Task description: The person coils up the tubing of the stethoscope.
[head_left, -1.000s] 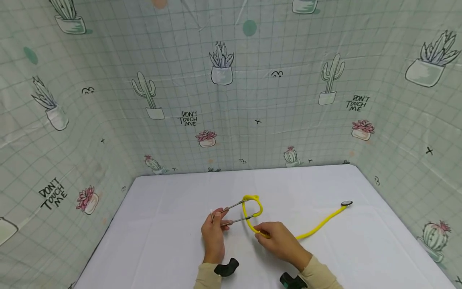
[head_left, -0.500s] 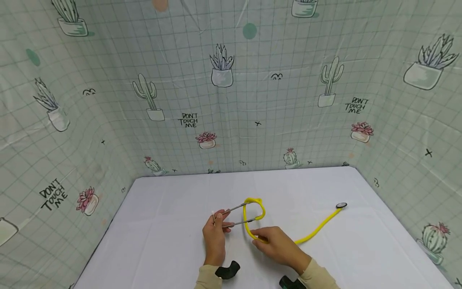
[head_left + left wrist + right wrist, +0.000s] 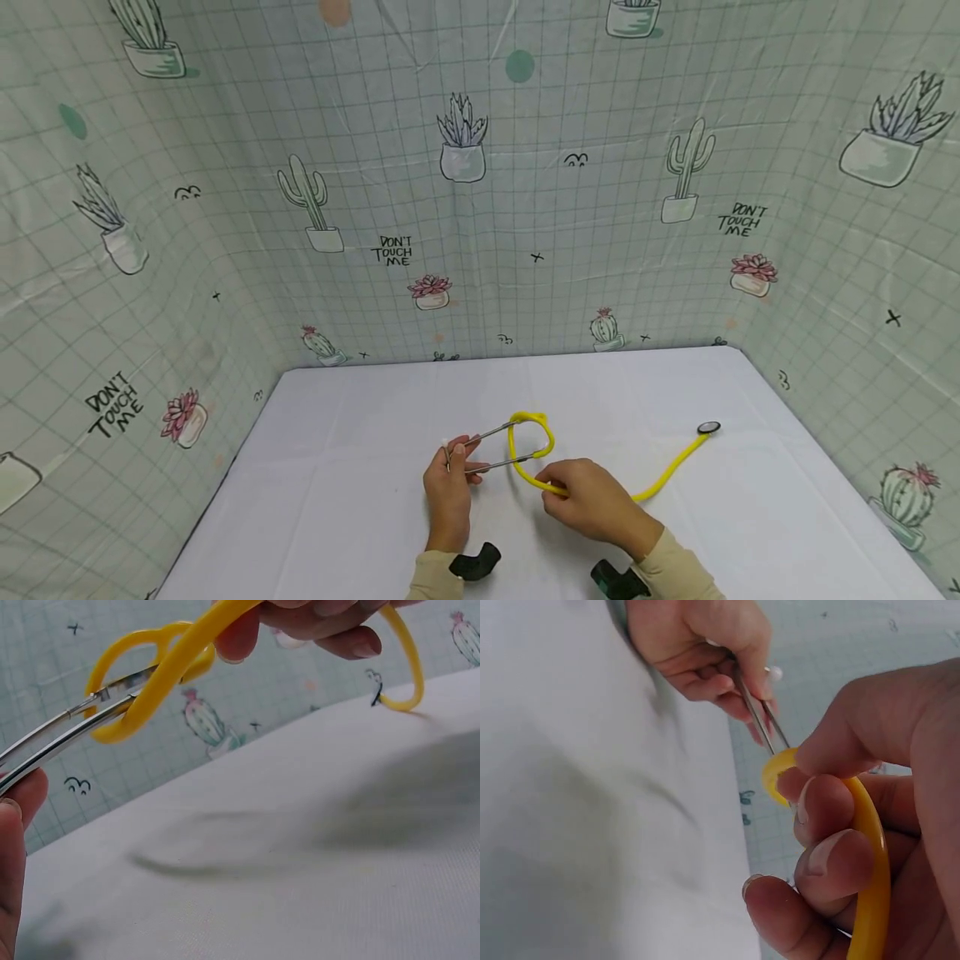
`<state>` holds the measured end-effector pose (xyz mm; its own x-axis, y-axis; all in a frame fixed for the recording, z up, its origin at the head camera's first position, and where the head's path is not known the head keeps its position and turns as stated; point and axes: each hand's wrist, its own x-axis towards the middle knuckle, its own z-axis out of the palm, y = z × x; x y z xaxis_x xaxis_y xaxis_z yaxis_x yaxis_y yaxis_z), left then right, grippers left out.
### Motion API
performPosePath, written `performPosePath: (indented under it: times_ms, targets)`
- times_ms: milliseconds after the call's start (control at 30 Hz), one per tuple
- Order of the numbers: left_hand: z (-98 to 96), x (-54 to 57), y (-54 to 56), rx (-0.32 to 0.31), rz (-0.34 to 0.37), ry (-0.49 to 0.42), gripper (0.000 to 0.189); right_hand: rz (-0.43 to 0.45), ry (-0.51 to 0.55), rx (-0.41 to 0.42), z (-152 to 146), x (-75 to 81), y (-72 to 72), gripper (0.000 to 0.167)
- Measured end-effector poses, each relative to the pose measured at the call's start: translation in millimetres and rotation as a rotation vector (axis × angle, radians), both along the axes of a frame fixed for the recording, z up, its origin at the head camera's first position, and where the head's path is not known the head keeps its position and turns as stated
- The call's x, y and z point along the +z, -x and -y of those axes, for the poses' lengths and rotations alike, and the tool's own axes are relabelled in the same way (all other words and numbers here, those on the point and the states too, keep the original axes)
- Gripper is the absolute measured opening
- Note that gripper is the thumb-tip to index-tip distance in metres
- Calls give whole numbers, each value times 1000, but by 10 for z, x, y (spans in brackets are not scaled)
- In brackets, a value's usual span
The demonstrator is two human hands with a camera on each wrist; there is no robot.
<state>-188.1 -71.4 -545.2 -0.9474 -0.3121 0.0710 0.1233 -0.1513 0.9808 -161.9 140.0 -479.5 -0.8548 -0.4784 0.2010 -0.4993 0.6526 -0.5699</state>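
Yellow stethoscope found partly raised above the white counter; the left hand holds the paired metal arms near their ear ends, thumb and fingers closed narrowly about them; the right hand grips the tube between thumb and curled fingers; the disc appears to rest on the counter, toward the right.

Change noted over the last half second: the right hand has shifted slightly rightward, while the left hand and disc sit nearly as they were; a longer run of tube now shows between the metal arms and the right hand, a shorter one between that hand and the disc; judged to mean that the grip is working along the tube toward the disc.

The tube appears to pass round both arms; a full turn cannot be confirmed; neither hand has let go, so the handling is judged unfinished.
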Motion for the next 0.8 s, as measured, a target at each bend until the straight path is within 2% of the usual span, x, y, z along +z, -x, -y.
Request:
performPosePath:
  times_ms: [100,300,467,600,800]
  targets:
    - [3,-17,9,2,13,-9,30,-9,-31,-7,-19,54,-8,18]
    - [12,-34,26,-2,25,-22,29,-83,-107,-36,-54,167,-27,6]
    - [26,-12,11,-7,-2,-21,30,-91,-153,-51,-118,294,-41,12]
    - [20,-5,5,-12,-15,-28,29,-127,-137,-52,-157,351,-31,9]
    - [22,-23,17,-36,3,-32,27,-285,-66,-22,-191,325,2,7]
